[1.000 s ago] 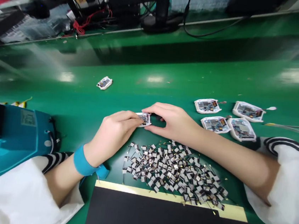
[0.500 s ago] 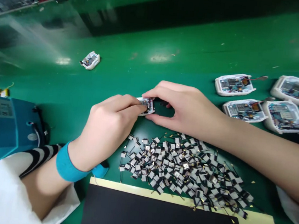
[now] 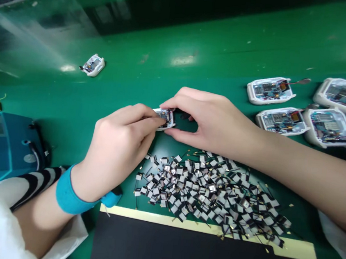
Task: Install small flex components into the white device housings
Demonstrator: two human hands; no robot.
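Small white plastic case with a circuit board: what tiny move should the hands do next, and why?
Perhaps the left hand should press lightly, since it reaches over the circuit board in the case while the right hand holds its edges.

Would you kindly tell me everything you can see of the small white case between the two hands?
The case looks like plastic: a shallow, rounded shell, open side up, with a circuit board and tiny components showing inside. The right hand brackets its far and near edges between forefinger and thumb. The left hand covers its left part, fingertips at the board. Whether it rests on the green table is unclear.
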